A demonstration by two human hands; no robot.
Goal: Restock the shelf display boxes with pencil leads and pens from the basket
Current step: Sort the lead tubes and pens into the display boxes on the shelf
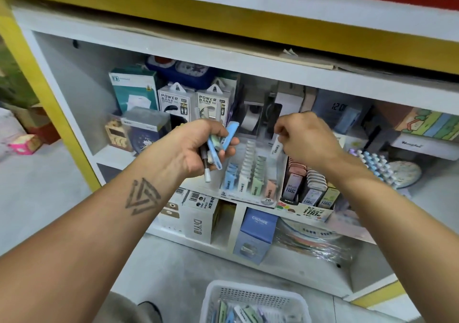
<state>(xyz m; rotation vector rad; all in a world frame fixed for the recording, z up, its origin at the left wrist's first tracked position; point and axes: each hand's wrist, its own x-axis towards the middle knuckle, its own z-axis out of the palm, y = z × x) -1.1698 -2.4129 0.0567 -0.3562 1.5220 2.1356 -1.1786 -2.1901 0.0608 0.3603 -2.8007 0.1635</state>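
Observation:
My left hand point(198, 146) grips a bunch of pens and lead cases point(218, 146), blue, green and white, in front of the shelf. My right hand point(305, 136) pinches one white pencil-lead case point(277, 147) just above the clear display box point(250, 173), which holds rows of blue, white, green and pink lead cases. To its right stands a second display box point(310, 193) with dark, grey and yellow lead cases. A white mesh basket point(253, 303) on the floor below holds several more cases.
The white shelf unit point(238, 62) has yellow edging. Power bank boxes point(193, 101) and a teal box point(134, 91) stand behind my hands. A tray of pens point(377, 166) sits at right. Below are a blue box point(258, 233) and white boxes point(198, 218).

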